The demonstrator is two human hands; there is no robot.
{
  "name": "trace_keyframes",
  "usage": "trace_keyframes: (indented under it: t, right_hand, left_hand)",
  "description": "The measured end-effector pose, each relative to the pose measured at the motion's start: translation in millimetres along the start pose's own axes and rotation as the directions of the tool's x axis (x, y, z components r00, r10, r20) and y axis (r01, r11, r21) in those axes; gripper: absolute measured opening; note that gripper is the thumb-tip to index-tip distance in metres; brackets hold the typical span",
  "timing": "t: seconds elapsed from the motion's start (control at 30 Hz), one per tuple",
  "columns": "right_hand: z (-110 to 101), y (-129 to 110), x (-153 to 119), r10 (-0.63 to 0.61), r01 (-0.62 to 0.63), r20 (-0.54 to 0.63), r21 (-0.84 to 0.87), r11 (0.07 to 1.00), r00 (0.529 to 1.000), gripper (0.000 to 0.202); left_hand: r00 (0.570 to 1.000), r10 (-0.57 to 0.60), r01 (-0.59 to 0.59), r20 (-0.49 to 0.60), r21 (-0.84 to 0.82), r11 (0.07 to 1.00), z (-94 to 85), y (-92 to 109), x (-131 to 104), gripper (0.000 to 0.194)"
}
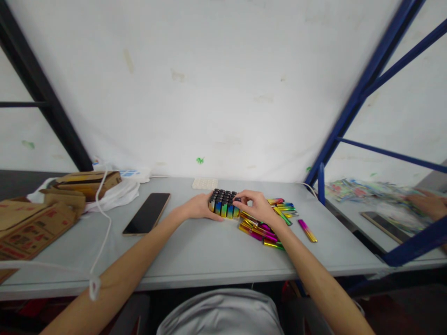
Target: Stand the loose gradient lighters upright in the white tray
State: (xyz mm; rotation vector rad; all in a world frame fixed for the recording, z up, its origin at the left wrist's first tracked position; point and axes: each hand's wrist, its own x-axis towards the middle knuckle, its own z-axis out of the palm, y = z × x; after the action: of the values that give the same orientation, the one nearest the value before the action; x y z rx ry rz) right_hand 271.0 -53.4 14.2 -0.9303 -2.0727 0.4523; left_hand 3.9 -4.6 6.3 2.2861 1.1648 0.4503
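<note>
A block of upright black-topped lighters [225, 204] with shiny rainbow bodies stands on the grey table. My left hand [202, 207] is wrapped around its left side, thumb along the front. At the block's right edge, my right hand [256, 205] pinches the black top of a lighter [238, 200]; the fingers partly hide it. Just right of and below that hand lies a loose pile of shiny gold, pink and green lighters [256, 229], with others behind the wrist. One pink and gold lighter [308, 231] lies apart, farther right.
A phone [147, 214] lies left of my hands, and a white gridded tray [205, 184] sits at the back. Cardboard boxes [38, 223] and a white cable [106, 223] occupy the left. Past the blue frame [349, 111], another person's hand [428, 203] is over plastic packets.
</note>
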Motion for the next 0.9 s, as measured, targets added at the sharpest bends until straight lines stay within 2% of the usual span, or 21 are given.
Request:
trace_keyframes:
  t: [0.4, 0.9]
  right_hand:
    - [-3, 2, -1, 0.005, -0.008, 0.045, 0.070, 0.997, 0.999, 0.024]
    - [-11, -3, -1, 0.009, -0.016, 0.103, 0.064, 0.998, 0.995, 0.025]
  left_hand:
    - [1.000, -0.014, 0.013, 0.007, 0.031, 0.999, 2.2, -4, 1, 0.095]
    - [1.000, -0.008, 0.009, -0.008, 0.028, 1.000, 2.8, -5, 2, 0.094]
